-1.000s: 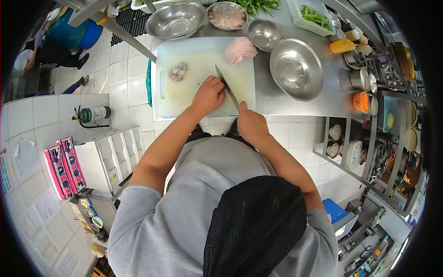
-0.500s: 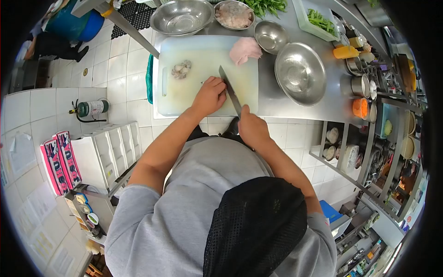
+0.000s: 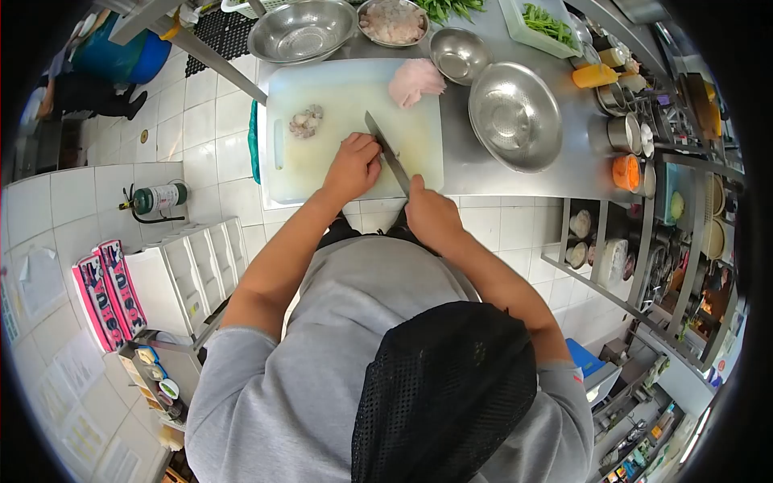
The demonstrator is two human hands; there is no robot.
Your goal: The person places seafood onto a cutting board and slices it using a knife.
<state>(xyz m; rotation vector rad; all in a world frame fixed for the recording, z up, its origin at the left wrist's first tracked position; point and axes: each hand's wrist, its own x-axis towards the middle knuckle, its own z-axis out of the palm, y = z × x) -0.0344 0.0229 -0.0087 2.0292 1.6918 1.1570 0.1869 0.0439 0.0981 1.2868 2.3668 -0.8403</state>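
Note:
My right hand grips the handle of a kitchen knife, its blade slanting away over a white cutting board. Just left of the blade, my left hand rests on the board with fingers curled; whatever lies beneath them is hidden. Toward the board's far left sits a small pile of greyish-white cut pieces, perhaps shrimp. A crumpled pink cloth lies at the far right corner. Tiny bits show beside the blade, too small to name.
Behind the board stand a wide metal bowl, a bowl of pale pink pieces and a small bowl. A large perforated bowl is at right. Green vegetables fill a plastic tub. A metal post rises at left.
The whole view has shifted slightly, so the board and bowls appear farther left and higher. The knife and both hands have moved a little left; the blade slants slightly more.

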